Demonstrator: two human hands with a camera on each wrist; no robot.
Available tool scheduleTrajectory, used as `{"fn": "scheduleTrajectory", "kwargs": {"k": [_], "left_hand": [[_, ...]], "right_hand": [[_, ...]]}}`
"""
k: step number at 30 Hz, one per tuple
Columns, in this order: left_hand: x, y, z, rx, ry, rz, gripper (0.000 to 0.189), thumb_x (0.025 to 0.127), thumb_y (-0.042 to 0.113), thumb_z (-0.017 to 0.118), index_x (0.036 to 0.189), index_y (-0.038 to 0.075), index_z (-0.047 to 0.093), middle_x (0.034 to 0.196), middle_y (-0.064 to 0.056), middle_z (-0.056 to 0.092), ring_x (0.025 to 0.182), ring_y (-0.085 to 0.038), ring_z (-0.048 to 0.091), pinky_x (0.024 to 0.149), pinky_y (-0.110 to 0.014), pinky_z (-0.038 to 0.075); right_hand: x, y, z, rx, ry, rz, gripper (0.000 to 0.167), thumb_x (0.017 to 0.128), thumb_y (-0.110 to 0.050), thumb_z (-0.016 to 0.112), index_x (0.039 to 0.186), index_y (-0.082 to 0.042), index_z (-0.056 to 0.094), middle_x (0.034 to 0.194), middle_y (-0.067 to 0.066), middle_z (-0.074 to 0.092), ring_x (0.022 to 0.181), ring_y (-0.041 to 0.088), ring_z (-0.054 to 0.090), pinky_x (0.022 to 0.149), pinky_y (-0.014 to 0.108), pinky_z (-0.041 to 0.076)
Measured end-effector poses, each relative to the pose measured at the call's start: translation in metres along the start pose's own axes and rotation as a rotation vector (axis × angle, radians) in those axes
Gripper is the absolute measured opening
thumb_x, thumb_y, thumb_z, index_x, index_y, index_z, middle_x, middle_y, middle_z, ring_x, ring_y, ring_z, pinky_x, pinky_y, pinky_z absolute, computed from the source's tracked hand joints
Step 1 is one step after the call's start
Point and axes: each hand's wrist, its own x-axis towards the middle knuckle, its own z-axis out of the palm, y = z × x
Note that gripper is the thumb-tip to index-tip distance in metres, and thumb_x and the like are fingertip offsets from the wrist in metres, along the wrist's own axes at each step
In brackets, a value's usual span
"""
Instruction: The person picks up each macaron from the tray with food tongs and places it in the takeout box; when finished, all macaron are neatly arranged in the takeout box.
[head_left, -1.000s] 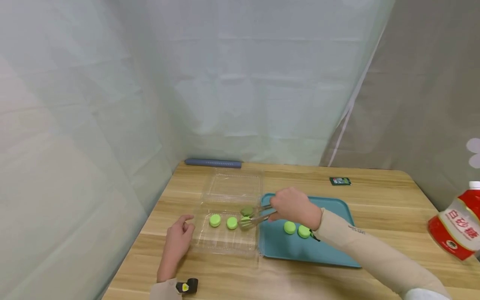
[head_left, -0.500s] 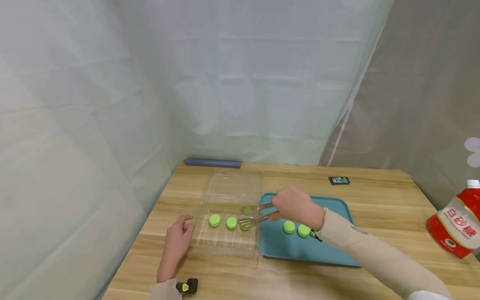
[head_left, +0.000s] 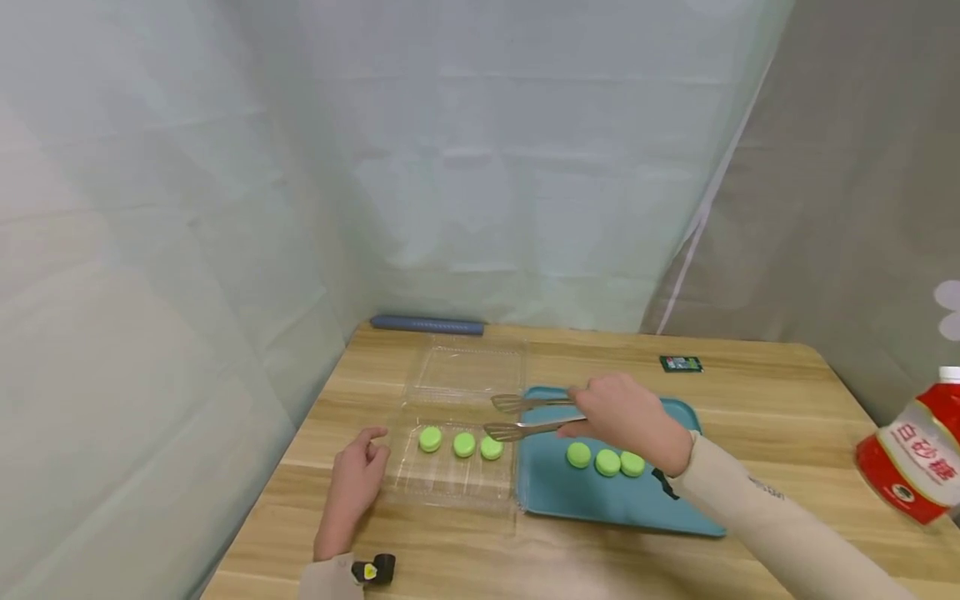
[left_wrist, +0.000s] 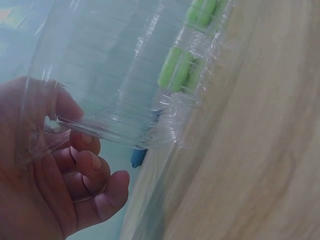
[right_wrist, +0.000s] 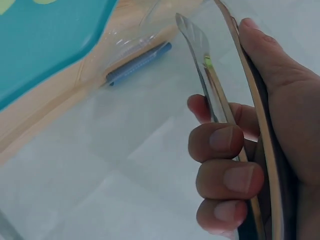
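Right hand (head_left: 630, 421) gripped tongs (head_left: 540, 427), tips apart over clear box (head_left: 420, 482); left hand (head_left: 356, 479) pinched box's left rim. Three green macarons (head_left: 464, 445) sat in box; three more on blue tray (head_left: 585, 500), right.

Tabletop (head_left: 757, 417): is showing pale wood grain.
Blue bar (head_left: 427, 325): is lying along the far edge, at its left end.
Card (head_left: 681, 364): is resting flat near the far edge.
Red bottle (head_left: 915, 454): is showing by the right edge, bearing a white cap and red Chinese characters.
Pale cloth (head_left: 487, 167): is hanging behind and to the left.
Grey cloth (head_left: 855, 183): is hanging at the right.
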Motion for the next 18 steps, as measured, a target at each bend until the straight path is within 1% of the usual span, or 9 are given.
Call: {"fn": "scheduleTrajectory", "kwargs": {"k": [3, 8, 12, 14, 18], "left_hand": [[0.0, -0.001, 0.0, 0.001, 0.0, -0.007, 0.035, 0.094, 0.005, 0.053, 0.126, -0.008, 0.061, 0.065, 0.0, 0.047, 0.055, -0.014, 0.043, 0.055, -0.028, 0.039], [0.001, 0.0, 0.002, -0.011, -0.006, -0.017, 0.036, 0.095, 0.005, 0.053, 0.128, -0.007, 0.061, 0.066, -0.001, 0.049, 0.056, -0.015, 0.044, 0.054, -0.028, 0.039], [0.0, 0.001, 0.002, -0.017, -0.004, -0.013, 0.036, 0.095, 0.005, 0.053, 0.127, -0.007, 0.061, 0.066, -0.001, 0.049, 0.055, -0.015, 0.044, 0.053, -0.027, 0.039], [-0.001, 0.001, 0.001, -0.015, -0.003, -0.011, 0.036, 0.095, 0.005, 0.053, 0.127, -0.007, 0.061, 0.066, -0.001, 0.049, 0.055, -0.014, 0.044, 0.054, -0.028, 0.039], [-0.003, 0.002, 0.001, -0.013, -0.002, -0.024, 0.036, 0.095, 0.006, 0.053, 0.128, -0.007, 0.06, 0.067, -0.001, 0.049, 0.056, -0.014, 0.044, 0.054, -0.027, 0.039]], "right_hand": [[-0.009, 0.002, 0.001, 0.034, 0.021, 0.029, 0.049, 0.084, -0.058, 0.073, 0.072, -0.015, 0.052, 0.051, -0.007, 0.025, 0.041, 0.007, 0.025, 0.042, 0.023, 0.02], [-0.027, 0.005, 0.008, 0.079, 0.067, 0.069, 0.048, 0.087, -0.059, 0.068, 0.079, -0.013, 0.061, 0.049, -0.009, 0.026, 0.039, 0.005, 0.023, 0.041, 0.023, 0.018], [-0.04, 0.005, 0.016, 0.104, 0.091, 0.119, 0.048, 0.087, -0.061, 0.067, 0.082, -0.013, 0.061, 0.048, -0.011, 0.025, 0.039, 0.003, 0.02, 0.042, 0.023, 0.014], [-0.046, 0.004, 0.018, 0.107, 0.096, 0.148, 0.049, 0.087, -0.063, 0.066, 0.085, -0.013, 0.062, 0.049, -0.011, 0.025, 0.039, 0.003, 0.021, 0.041, 0.023, 0.015], [-0.058, 0.005, 0.022, 0.117, 0.094, 0.188, 0.049, 0.088, -0.064, 0.064, 0.081, -0.016, 0.057, 0.05, -0.012, 0.026, 0.04, 0.002, 0.023, 0.04, 0.023, 0.018]]}}
